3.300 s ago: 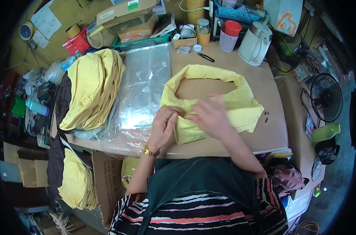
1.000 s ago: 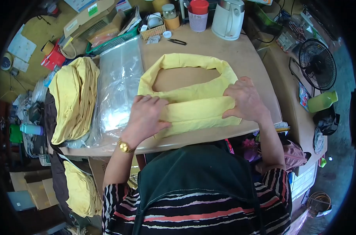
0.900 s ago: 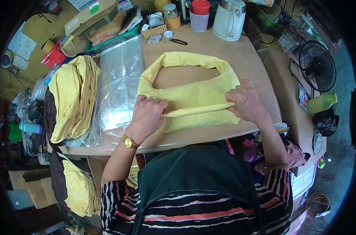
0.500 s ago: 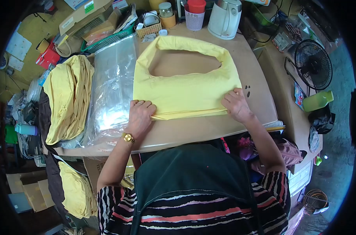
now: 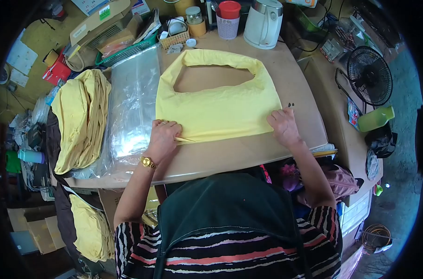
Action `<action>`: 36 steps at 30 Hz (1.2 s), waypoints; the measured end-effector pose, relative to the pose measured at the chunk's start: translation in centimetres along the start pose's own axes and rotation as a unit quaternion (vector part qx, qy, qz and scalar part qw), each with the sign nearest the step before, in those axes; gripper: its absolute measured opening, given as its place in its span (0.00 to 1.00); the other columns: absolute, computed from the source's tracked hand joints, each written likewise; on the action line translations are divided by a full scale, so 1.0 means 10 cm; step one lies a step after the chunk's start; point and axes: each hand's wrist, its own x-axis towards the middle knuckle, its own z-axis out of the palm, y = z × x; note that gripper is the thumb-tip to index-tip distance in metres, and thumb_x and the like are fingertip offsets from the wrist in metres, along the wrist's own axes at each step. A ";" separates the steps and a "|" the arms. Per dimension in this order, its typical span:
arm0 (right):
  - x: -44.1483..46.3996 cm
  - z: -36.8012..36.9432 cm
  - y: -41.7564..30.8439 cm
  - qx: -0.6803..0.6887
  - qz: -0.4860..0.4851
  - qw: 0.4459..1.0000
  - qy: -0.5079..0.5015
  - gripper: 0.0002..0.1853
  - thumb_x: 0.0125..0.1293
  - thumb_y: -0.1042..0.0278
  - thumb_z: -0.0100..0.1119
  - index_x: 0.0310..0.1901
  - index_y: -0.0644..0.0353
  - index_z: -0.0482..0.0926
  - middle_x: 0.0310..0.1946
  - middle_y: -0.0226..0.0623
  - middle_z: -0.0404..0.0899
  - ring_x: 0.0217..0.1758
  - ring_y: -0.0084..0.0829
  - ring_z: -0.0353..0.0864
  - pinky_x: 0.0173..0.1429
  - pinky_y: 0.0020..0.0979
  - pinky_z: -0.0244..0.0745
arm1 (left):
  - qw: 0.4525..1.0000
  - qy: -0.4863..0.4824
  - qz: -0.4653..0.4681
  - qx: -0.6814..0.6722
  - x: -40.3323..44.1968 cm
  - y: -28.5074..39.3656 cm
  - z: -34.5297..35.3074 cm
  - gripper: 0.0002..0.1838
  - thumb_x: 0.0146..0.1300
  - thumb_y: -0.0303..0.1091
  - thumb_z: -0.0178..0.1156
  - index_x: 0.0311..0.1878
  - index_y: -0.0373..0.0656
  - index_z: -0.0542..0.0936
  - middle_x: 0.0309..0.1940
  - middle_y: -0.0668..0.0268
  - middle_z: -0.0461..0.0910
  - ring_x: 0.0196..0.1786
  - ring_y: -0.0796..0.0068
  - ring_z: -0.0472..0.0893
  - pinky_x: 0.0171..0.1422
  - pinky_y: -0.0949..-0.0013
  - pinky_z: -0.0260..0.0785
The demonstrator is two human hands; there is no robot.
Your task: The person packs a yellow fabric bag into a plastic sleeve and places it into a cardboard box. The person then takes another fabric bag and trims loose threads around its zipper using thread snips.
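A yellow cloth bag (image 5: 220,109) lies flat on the brown tabletop (image 5: 239,156), its wide handle loop towards the back. My left hand (image 5: 164,136), with a gold watch on the wrist, is closed on the bag's near left corner. At the near right corner, my right hand (image 5: 284,126) grips the cloth with curled fingers. Between the hands the bag's near edge runs nearly straight, with a small fold showing beside my left fingers. Clear plastic sleeves (image 5: 134,97) lie just left of the bag.
Folded yellow cloth (image 5: 81,118) is piled at the table's left. Behind stand a green basket (image 5: 127,50), a jar (image 5: 193,16), a purple cup (image 5: 227,27) and a white kettle (image 5: 263,23). A black fan (image 5: 369,75) and green bottle (image 5: 375,119) are on the right.
The bag's near part, earlier bunched and folded between my hands, now lies smooth. Both hands have shifted to its near corners and keep hold of it. The camera view has shifted slightly.
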 end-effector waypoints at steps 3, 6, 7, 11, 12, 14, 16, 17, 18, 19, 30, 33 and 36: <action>0.11 -0.19 -0.07 -0.012 0.048 0.999 -0.017 0.10 0.45 0.78 0.56 0.30 0.56 0.71 0.31 0.37 0.69 0.41 0.38 0.72 0.53 0.43 0.63 | 0.998 0.062 -0.009 0.021 -0.02 0.24 -0.08 0.11 0.45 0.25 0.60 0.33 0.47 0.71 0.30 0.64 0.73 0.38 0.60 0.75 0.50 0.58 0.60; 0.21 -0.20 -0.23 -0.004 0.014 1.000 0.018 0.09 0.49 0.76 0.56 0.34 0.56 0.72 0.35 0.38 0.70 0.45 0.40 0.72 0.55 0.43 0.63 | 0.996 0.085 0.004 0.027 0.06 0.54 -0.22 0.14 0.45 0.27 0.63 0.37 0.47 0.72 0.33 0.64 0.72 0.40 0.60 0.75 0.50 0.57 0.60; 0.22 -0.17 -0.26 0.013 -0.038 0.999 0.019 0.10 0.50 0.76 0.55 0.36 0.57 0.72 0.37 0.39 0.70 0.46 0.41 0.71 0.55 0.43 0.63 | 0.996 0.082 0.013 0.044 0.09 0.56 -0.13 0.11 0.47 0.27 0.62 0.35 0.47 0.73 0.34 0.65 0.72 0.43 0.62 0.74 0.50 0.58 0.60; 0.26 0.14 -0.06 0.037 -0.033 0.998 -0.048 0.08 0.52 0.76 0.53 0.36 0.57 0.71 0.36 0.38 0.70 0.45 0.40 0.71 0.55 0.42 0.63 | 0.997 0.050 0.021 0.054 0.16 0.37 0.18 0.06 0.52 0.27 0.58 0.35 0.44 0.76 0.34 0.63 0.73 0.42 0.63 0.76 0.49 0.59 0.61; 0.30 0.15 -0.03 0.046 -0.025 0.998 -0.043 0.07 0.53 0.77 0.52 0.35 0.57 0.71 0.35 0.38 0.69 0.44 0.41 0.71 0.55 0.42 0.63 | 0.998 0.026 0.016 0.057 0.18 0.35 0.17 0.06 0.52 0.26 0.57 0.34 0.44 0.77 0.34 0.63 0.73 0.42 0.64 0.76 0.49 0.60 0.61; 0.32 0.15 -0.03 0.055 -0.015 0.998 -0.037 0.07 0.54 0.77 0.51 0.35 0.56 0.71 0.35 0.38 0.69 0.43 0.41 0.71 0.54 0.42 0.63 | 0.998 0.002 0.013 0.062 0.16 0.31 0.15 0.05 0.52 0.26 0.57 0.34 0.44 0.77 0.34 0.63 0.73 0.42 0.64 0.76 0.48 0.60 0.62; 0.36 0.09 -0.03 0.062 0.021 0.995 -0.079 0.07 0.53 0.74 0.54 0.35 0.57 0.72 0.35 0.39 0.69 0.46 0.41 0.72 0.58 0.42 0.63 | 0.996 0.005 0.029 0.082 0.14 0.33 0.11 0.07 0.50 0.28 0.58 0.34 0.44 0.77 0.33 0.64 0.72 0.41 0.65 0.75 0.46 0.60 0.61; 0.35 0.00 -0.05 0.058 0.019 0.995 -0.074 0.07 0.53 0.74 0.54 0.35 0.57 0.72 0.35 0.39 0.69 0.46 0.41 0.72 0.58 0.42 0.63 | 0.996 0.011 0.029 0.085 0.10 0.37 0.07 0.07 0.50 0.28 0.58 0.34 0.44 0.77 0.33 0.64 0.72 0.41 0.65 0.75 0.46 0.60 0.61; 0.36 -0.19 -0.12 0.076 0.024 0.990 -0.113 0.08 0.56 0.70 0.56 0.39 0.57 0.73 0.39 0.39 0.71 0.49 0.42 0.72 0.62 0.43 0.62 | 0.993 -0.071 -0.026 0.089 0.06 0.51 -0.10 0.10 0.54 0.32 0.59 0.40 0.45 0.77 0.40 0.60 0.73 0.48 0.60 0.74 0.53 0.56 0.61; 0.43 -0.33 -0.16 0.093 0.028 0.983 -0.153 0.11 0.58 0.67 0.58 0.42 0.57 0.74 0.42 0.40 0.73 0.53 0.43 0.72 0.66 0.45 0.60 | 0.981 -0.152 -0.084 0.091 0.07 0.63 -0.23 0.13 0.58 0.35 0.59 0.46 0.45 0.77 0.47 0.56 0.74 0.55 0.54 0.73 0.59 0.51 0.60; 1.04 0.57 -0.23 0.009 0.132 0.990 -0.054 0.32 0.68 0.37 0.47 0.69 0.40 0.65 0.73 0.40 0.58 0.79 0.47 0.47 0.73 0.71 0.31 | 0.976 0.095 -0.187 0.062 0.63 0.37 0.44 0.42 0.66 0.65 0.46 0.76 0.49 0.55 0.77 0.51 0.48 0.78 0.41 0.44 0.72 0.26 0.30; 1.06 0.61 -0.20 0.044 0.158 0.982 -0.095 0.32 0.69 0.36 0.45 0.70 0.39 0.64 0.74 0.36 0.56 0.79 0.46 0.46 0.73 0.71 0.31 | 0.978 0.078 -0.189 0.052 0.59 0.26 0.51 0.42 0.67 0.66 0.43 0.76 0.48 0.54 0.78 0.56 0.47 0.78 0.42 0.44 0.73 0.28 0.29; 0.93 0.53 -0.22 0.068 0.174 0.973 -0.139 0.31 0.70 0.37 0.43 0.70 0.40 0.64 0.75 0.33 0.56 0.79 0.45 0.46 0.74 0.69 0.32 | 0.982 0.023 -0.178 0.064 0.52 0.25 0.48 0.44 0.65 0.68 0.44 0.76 0.48 0.54 0.78 0.55 0.46 0.78 0.42 0.44 0.73 0.27 0.30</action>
